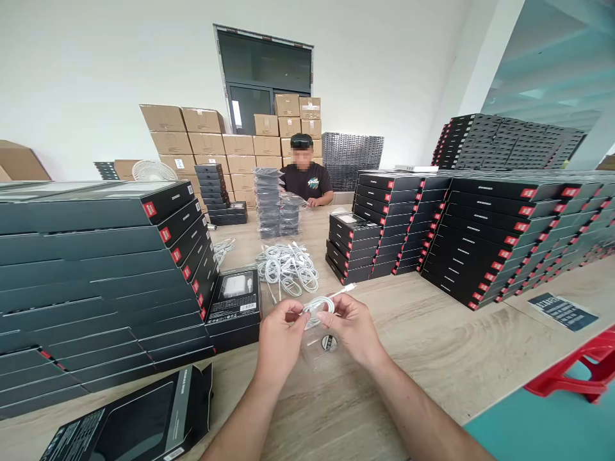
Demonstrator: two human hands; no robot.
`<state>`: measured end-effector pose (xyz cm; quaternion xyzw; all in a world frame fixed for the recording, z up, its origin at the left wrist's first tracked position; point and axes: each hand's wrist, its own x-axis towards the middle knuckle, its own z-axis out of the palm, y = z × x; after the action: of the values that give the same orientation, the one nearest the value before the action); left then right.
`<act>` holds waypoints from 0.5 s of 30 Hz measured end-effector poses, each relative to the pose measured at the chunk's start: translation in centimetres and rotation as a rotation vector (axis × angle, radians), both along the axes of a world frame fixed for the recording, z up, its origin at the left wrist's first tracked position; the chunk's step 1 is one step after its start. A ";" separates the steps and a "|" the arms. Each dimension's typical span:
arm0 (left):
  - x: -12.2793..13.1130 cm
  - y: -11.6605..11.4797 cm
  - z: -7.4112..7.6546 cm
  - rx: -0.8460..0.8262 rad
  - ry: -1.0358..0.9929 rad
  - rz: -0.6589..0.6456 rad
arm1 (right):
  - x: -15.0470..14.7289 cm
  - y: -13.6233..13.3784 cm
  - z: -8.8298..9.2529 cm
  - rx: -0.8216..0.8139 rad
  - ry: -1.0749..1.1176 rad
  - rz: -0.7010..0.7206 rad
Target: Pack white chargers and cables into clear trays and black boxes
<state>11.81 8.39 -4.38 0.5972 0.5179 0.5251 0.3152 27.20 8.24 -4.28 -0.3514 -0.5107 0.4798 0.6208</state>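
Note:
A white charging cable (321, 305), wound into a small coil, is held between my two hands just above the table. My left hand (282, 333) pinches the coil's left side with thumb and fingertips. On the other side my right hand (354, 325) grips it, and one connector end pokes out past the fingers to the upper right. Under the hands lies a clear plastic piece with a round black-and-white label (329, 343). A loose pile of white cables (287, 267) lies just beyond. To the left is a black product box (234, 301) with a white item showing on top.
Tall stacks of black boxes stand left (96, 269) and right (461, 237). An opened black box (139, 416) lies front left. Plastic-wrapped dark items (269, 205) are piled near a person (307, 179) across the table (432, 346). A red stool (576, 365) stands at right.

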 end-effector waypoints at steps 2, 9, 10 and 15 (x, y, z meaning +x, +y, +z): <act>-0.1 -0.1 0.2 0.010 0.036 -0.014 | 0.0 -0.1 0.1 -0.001 -0.004 0.000; -0.3 -0.1 0.6 0.073 0.157 -0.009 | -0.2 -0.2 0.1 -0.016 -0.012 0.008; -0.3 -0.1 0.6 0.067 0.161 0.004 | -0.2 -0.2 0.0 -0.015 -0.013 0.011; -0.3 -0.1 0.6 0.120 0.195 0.105 | -0.3 -0.1 -0.3 -0.016 -0.007 0.005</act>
<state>11.47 8.30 -3.82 0.6353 0.5442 0.5104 0.1993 26.92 8.19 -4.59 -0.3568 -0.5099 0.4841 0.6151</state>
